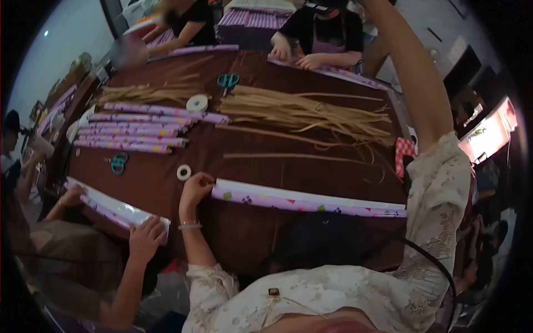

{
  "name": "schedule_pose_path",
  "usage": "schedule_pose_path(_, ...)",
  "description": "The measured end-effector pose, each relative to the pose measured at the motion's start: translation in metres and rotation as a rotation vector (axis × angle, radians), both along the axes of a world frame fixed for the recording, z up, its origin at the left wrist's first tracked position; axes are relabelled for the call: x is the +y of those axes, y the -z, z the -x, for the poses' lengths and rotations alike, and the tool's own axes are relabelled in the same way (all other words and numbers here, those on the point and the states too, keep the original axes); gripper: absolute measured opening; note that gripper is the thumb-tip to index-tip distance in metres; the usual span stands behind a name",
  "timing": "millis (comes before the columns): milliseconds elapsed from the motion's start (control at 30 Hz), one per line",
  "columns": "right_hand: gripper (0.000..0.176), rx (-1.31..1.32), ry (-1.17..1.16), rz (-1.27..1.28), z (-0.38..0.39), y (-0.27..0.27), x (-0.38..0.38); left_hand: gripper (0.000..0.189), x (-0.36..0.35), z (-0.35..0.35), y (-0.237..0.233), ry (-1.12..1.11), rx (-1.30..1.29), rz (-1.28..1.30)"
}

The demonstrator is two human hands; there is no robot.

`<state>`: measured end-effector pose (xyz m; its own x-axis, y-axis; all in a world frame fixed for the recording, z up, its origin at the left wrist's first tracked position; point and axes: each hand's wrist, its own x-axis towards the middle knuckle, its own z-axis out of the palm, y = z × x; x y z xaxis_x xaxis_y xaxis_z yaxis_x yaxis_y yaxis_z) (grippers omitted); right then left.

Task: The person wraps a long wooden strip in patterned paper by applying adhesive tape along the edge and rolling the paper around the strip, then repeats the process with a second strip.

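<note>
My left hand (pixel 197 190), with a bracelet at the wrist, has its fingers curled together at the left end of a long pink patterned strip (pixel 311 204) with a white upper edge. This strip lies along the near side of the brown-covered table (pixel 255 172). A white tape roll (pixel 184 172) is just beyond my left fingers. My right arm reaches up past the top edge of the view, and its hand is out of sight.
Patterned rolls (pixel 130 133), brown strips (pixel 305 111), another tape roll (pixel 197 103), scissors (pixel 227 81) and more scissors (pixel 119 164) lie on the table. A co-worker's hands (pixel 147 236) hold a patterned strip at left. Two people work across the table.
</note>
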<state>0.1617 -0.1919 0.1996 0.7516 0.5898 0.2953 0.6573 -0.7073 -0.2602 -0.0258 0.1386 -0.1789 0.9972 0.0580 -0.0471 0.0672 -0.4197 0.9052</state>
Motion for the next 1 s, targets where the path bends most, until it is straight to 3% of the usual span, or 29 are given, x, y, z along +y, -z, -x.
schedule_pose_path(167,0.035,0.393,-0.250,0.152,0.039,0.118,0.060,0.017,-0.010,0.008,-0.034,-0.037,0.148,0.033)
schedule_pose_path(200,0.025,0.361,-0.365,0.112,0.053,0.154,0.067,0.015,-0.008,0.005,-0.022,-0.027,0.040,0.038)
schedule_pose_path(233,0.016,0.327,-0.470,0.061,0.071,0.199,0.072,0.015,-0.008,0.008,-0.021,-0.037,0.089,0.062)
schedule_pose_path(367,0.022,0.661,-0.348,-0.030,0.099,0.289,0.107,0.015,-0.009,0.007,-0.033,-0.015,0.086,0.073)
schedule_pose_path(467,0.022,0.639,-0.269,-0.040,0.107,0.318,0.127,0.015,-0.010,0.008,-0.034,-0.021,0.088,0.047)
schedule_pose_path(733,0.027,0.725,-0.187,0.047,0.112,0.331,0.151,0.013,-0.009,0.008,-0.032,-0.019,0.084,0.070)
schedule_pose_path(933,0.024,0.897,-0.192,-0.109,0.109,0.338,0.147,0.021,-0.004,0.007,-0.029,0.055,0.102,0.038)
schedule_pose_path(1000,0.021,0.738,-0.212,-0.098,0.113,0.336,0.148,0.019,-0.004,0.007,-0.027,0.140,-0.093,-0.106)
